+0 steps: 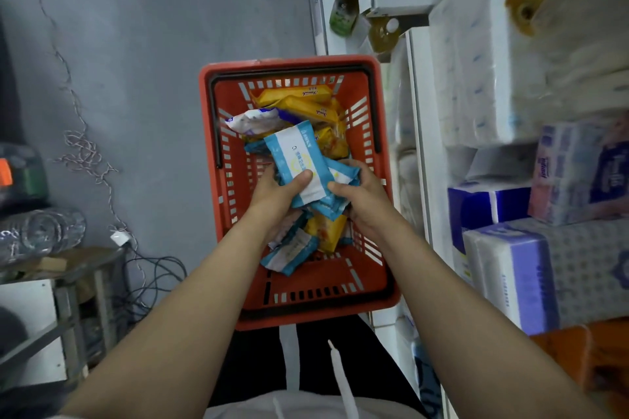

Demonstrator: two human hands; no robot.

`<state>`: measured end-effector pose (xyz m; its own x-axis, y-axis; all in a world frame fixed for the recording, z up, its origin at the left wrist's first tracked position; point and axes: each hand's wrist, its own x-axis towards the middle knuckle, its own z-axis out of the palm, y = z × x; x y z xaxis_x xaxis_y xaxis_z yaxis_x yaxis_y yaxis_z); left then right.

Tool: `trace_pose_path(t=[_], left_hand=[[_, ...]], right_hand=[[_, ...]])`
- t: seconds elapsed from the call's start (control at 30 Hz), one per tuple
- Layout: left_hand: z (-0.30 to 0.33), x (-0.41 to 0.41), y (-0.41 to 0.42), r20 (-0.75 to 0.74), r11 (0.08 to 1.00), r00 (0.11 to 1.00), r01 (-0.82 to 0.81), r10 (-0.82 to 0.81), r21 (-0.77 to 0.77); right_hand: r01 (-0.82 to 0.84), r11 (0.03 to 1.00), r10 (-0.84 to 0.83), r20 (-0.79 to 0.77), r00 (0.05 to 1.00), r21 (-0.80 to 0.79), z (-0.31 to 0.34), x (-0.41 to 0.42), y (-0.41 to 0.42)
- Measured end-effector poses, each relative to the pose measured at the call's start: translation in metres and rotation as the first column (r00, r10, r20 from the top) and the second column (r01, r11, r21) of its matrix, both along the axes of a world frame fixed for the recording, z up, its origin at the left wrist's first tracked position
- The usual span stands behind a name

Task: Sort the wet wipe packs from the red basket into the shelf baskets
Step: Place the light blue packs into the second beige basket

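A red basket sits on the floor below me, holding blue-and-white wet wipe packs and yellow packs. My left hand grips a blue-and-white wipe pack with its thumb on top, lifted over the basket's middle. My right hand holds other blue packs just to the right, touching the first pack. More blue packs lie under my wrists beside a yellow pack. No shelf basket is identifiable in view.
White shelving at the right carries stacked tissue and paper packs. A grey wall with hanging cables lies to the left. A metal stand with bottled water stands at lower left.
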<state>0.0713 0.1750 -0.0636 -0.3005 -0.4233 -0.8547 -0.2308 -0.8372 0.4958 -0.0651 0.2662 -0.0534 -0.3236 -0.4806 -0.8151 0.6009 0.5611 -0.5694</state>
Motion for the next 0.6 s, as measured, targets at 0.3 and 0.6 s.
trace_pose_path(t=[0.3,0.6], left_hand=[[0.039,0.004,0.018,-0.043,0.954,0.971,0.220,-0.233,-0.204],[0.071,0.031,0.033,-0.009,0.901,0.960,0.260,-0.281,-0.347]], right_hand=[[-0.292,0.952,0.304,-0.178,0.936,0.089,0.030,-0.005,-0.002],[0.127,0.992,-0.127,-0.274,0.953,-0.018,0.058,0.023,0.023]])
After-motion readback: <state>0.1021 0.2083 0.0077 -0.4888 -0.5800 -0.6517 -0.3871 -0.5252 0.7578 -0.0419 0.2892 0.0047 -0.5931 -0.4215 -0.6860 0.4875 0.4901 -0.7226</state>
